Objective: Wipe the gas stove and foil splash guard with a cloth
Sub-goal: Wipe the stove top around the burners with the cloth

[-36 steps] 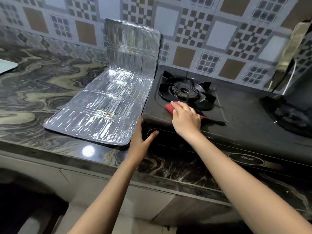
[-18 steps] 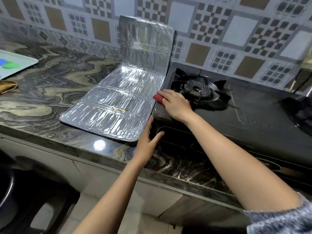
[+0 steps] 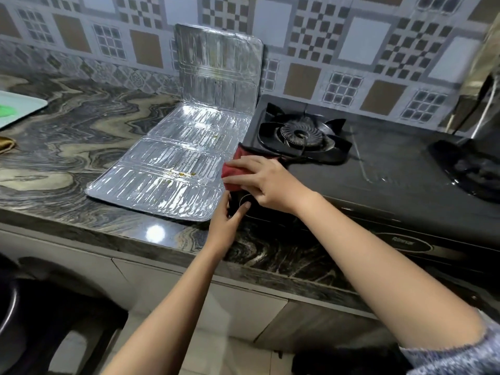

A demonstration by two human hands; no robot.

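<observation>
Red cloth (image 3: 232,171): on the gas stove (image 3: 392,169) at its front-left corner, long axis running back toward the burner (image 3: 303,133), mostly hidden under the right hand (image 3: 266,181), whose near-straight fingers press it flat.

Left hand (image 3: 226,226): spread, bracing the same corner, holding nothing.

Foil splash guard (image 3: 173,163): just left of the stove, lengthwise toward the wall, rear panel upright, crumbs on it.

Oval badge (image 3: 403,242): lettering blurred.

Tray (image 3: 19,109): cut off at the left.

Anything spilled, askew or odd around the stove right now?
Yes. The foil splash guard lies mostly flat on the countertop, only its end panel standing against the wall. Yellow-green food crumbs dot its flat panels, left of the red cloth.
</observation>
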